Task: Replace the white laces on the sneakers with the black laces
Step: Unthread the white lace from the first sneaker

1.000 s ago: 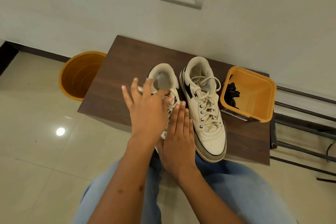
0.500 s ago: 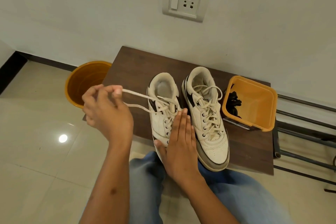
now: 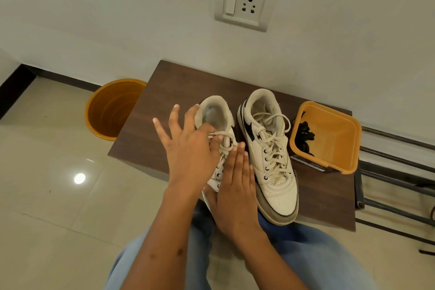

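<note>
Two white sneakers stand side by side on a dark wooden table [image 3: 176, 87], toes toward me. My left hand [image 3: 188, 148] is at the top of the left sneaker [image 3: 215, 110]; thumb and forefinger pinch its white lace [image 3: 223, 135] while the other fingers spread out. Flat on that shoe's toe lies my right hand [image 3: 235, 195], fingers straight, pressing down. The right sneaker [image 3: 275, 186] is still fully laced in white. A bundle of black laces [image 3: 304, 135] lies in an orange square container [image 3: 336, 125] to its right.
An orange bucket [image 3: 110, 110] stands on the tiled floor left of the table. A dark metal rack [image 3: 395, 162] sits to the right. The wall with a switch socket [image 3: 244, 2] is right behind the table. My knees in blue jeans are below.
Half a second ago my left hand held the lace pulled out far to the left; it has come back to the left sneaker's top. My right hand stays on the toe.
</note>
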Action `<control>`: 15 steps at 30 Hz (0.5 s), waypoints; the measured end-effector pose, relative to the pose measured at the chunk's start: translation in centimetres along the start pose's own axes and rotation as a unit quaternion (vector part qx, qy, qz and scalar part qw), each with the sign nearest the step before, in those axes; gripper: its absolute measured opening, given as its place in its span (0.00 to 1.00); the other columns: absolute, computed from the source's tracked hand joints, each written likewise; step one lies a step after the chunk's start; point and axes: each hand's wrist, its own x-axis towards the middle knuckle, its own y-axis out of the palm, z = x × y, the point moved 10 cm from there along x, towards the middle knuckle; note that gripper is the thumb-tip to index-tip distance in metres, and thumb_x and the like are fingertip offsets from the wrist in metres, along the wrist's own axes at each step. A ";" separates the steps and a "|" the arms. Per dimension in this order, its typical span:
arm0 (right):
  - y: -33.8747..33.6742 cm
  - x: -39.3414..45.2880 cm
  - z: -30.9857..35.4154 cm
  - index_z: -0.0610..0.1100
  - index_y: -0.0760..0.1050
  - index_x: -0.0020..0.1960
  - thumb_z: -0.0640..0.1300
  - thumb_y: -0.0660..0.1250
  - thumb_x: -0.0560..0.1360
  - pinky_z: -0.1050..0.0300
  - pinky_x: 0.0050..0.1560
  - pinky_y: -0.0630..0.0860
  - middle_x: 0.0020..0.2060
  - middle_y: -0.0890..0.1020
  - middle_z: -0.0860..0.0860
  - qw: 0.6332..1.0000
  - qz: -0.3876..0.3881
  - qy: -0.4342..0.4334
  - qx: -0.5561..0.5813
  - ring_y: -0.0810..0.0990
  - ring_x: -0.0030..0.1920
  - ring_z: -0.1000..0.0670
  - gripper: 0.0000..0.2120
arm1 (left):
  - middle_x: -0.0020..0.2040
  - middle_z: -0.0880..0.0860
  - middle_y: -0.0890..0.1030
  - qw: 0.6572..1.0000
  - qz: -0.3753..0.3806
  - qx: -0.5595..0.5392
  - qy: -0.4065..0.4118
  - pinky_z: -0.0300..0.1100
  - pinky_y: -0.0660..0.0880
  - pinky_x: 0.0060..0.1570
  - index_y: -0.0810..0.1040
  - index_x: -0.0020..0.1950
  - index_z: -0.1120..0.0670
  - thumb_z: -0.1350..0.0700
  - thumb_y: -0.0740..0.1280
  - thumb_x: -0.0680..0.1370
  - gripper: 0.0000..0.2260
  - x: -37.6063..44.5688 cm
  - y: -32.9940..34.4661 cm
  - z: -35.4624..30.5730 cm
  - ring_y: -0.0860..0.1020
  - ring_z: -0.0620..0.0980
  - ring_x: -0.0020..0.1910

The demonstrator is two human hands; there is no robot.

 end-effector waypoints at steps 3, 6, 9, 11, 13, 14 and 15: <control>-0.1 0.0 -0.1 0.36 0.43 0.78 0.63 0.50 0.75 0.46 0.75 0.58 0.78 0.48 0.39 1.000 0.000 0.005 0.004 0.52 0.78 0.42 0.43 | 0.79 0.51 0.58 0.999 0.045 0.007 -0.014 0.67 0.38 0.72 0.77 0.61 0.46 0.44 0.60 0.80 0.13 -0.2 1.4 0.2 0.45 0.60 0.78; -0.1 0.0 0.0 0.36 0.42 0.78 0.64 0.50 0.75 0.46 0.74 0.58 0.78 0.48 0.39 1.000 0.003 0.004 0.002 0.52 0.78 0.42 0.44 | 0.75 0.50 0.66 1.000 -0.002 -0.026 0.016 0.69 0.43 0.72 0.82 0.53 0.46 0.48 0.67 0.77 0.07 -0.1 0.3 -0.4 0.54 0.60 0.77; 0.0 0.0 0.2 0.37 0.37 0.78 0.63 0.54 0.76 0.47 0.76 0.53 0.78 0.43 0.40 1.000 0.014 -0.009 0.017 0.47 0.78 0.43 0.45 | 0.70 0.48 0.71 0.992 -0.080 -0.096 0.005 0.70 0.49 0.71 0.84 0.43 0.45 0.53 0.74 0.72 0.03 -0.2 -1.9 -0.3 0.61 0.56 0.73; 0.0 0.1 0.3 0.38 0.35 0.78 0.62 0.60 0.76 0.48 0.76 0.51 0.78 0.41 0.40 0.999 0.021 -0.008 0.032 0.45 0.78 0.43 0.48 | 0.69 0.46 0.71 0.975 -0.130 -0.174 -0.046 0.69 0.57 0.69 0.83 0.42 0.45 0.50 0.73 0.71 0.02 -0.3 -2.9 1.3 0.62 0.52 0.70; -0.3 0.1 0.3 0.37 0.37 0.78 0.62 0.63 0.75 0.48 0.75 0.54 0.78 0.43 0.39 0.999 0.008 -0.002 0.034 0.48 0.78 0.42 0.49 | 0.67 0.42 0.70 0.947 -0.170 -0.253 -0.099 0.64 0.67 0.64 0.83 0.42 0.43 0.46 0.71 0.70 0.04 -0.7 -3.6 3.0 0.64 0.49 0.68; -0.4 0.1 0.3 0.37 0.38 0.78 0.62 0.63 0.75 0.48 0.75 0.55 0.78 0.44 0.38 0.999 0.004 -0.003 0.036 0.49 0.78 0.41 0.49 | 0.66 0.39 0.69 0.931 -0.189 -0.287 -0.119 0.62 0.69 0.63 0.82 0.41 0.42 0.45 0.71 0.70 0.03 -0.9 -3.9 3.6 0.64 0.47 0.67; -0.4 0.1 0.3 0.38 0.37 0.78 0.62 0.63 0.75 0.48 0.75 0.54 0.78 0.43 0.39 0.999 0.006 -0.005 0.039 0.49 0.78 0.41 0.49 | 0.64 0.36 0.69 0.915 -0.202 -0.321 -0.137 0.61 0.71 0.61 0.80 0.40 0.39 0.45 0.71 0.70 0.01 -1.1 -4.0 4.1 0.66 0.46 0.67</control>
